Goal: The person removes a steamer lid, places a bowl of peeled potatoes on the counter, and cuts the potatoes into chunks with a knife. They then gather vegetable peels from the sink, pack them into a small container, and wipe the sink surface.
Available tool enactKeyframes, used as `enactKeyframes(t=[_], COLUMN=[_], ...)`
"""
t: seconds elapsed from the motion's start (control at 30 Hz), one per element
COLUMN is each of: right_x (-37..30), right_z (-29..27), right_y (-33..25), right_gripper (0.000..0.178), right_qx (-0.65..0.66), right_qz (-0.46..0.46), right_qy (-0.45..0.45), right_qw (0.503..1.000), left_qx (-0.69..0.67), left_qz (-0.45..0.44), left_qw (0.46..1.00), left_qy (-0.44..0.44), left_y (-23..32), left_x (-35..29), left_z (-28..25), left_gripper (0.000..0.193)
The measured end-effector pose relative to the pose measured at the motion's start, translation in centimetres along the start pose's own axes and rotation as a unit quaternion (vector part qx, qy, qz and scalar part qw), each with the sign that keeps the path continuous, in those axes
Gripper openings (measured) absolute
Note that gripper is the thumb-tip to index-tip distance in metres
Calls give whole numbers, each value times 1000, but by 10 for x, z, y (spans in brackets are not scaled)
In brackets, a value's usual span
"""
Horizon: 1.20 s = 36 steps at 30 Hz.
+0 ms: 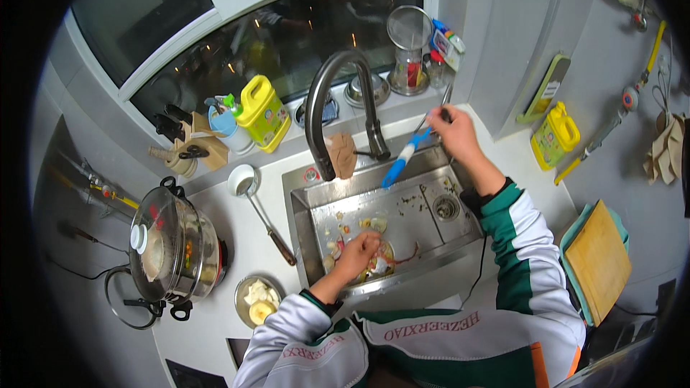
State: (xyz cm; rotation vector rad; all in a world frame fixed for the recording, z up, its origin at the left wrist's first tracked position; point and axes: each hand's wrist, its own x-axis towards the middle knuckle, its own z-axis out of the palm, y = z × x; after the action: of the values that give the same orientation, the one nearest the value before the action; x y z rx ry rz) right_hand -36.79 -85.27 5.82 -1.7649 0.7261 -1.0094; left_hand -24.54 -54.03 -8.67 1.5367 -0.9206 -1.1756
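My right hand is raised over the sink's back right corner, its fingers closed at the upper end of a tool with a blue-and-white handle. That handle slants down to the left over the basin. A small dark part shows by the fingers; the tool's exact kind is unclear. Low in the steel sink, my left hand has its fingers curled just above food scraps, pale and reddish bits. Whether it holds anything is hidden. Dark scraps lie around the drain.
A curved faucet arches over the sink. Left are a ladle, a bowl of pale cut pieces and a glass-lidded pot. Yellow jugs stand behind and right; a cutting board leans at right.
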Motion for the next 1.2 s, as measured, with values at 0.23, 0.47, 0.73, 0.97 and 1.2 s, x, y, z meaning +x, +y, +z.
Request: enactKeyframes(t=[0.23, 0.47, 0.73, 0.97, 1.2], right_x=[156, 242, 287, 284, 226], right_z=[-29, 4, 28, 33, 21], right_y=[-16, 0, 26, 30, 18], right_gripper=[25, 24, 37, 46, 47], right_qx=[-125, -227, -340, -313, -209], right_qz=[-153, -135, -87, -86, -120], right_qy=[281, 324, 189, 164, 97], right_qw=[939, 909, 917, 931, 966], left_qx=[-51, -77, -91, -110, 20], left_qz=[-71, -132, -174, -161, -9], left_qw=[996, 986, 978, 978, 999], left_qy=[-22, 62, 75, 67, 44], left_y=[-35, -61, -70, -75, -80], left_x=[-15, -20, -23, -20, -32], left_z=[-15, -49, -58, -57, -67], left_gripper=[22, 19, 17, 14, 22])
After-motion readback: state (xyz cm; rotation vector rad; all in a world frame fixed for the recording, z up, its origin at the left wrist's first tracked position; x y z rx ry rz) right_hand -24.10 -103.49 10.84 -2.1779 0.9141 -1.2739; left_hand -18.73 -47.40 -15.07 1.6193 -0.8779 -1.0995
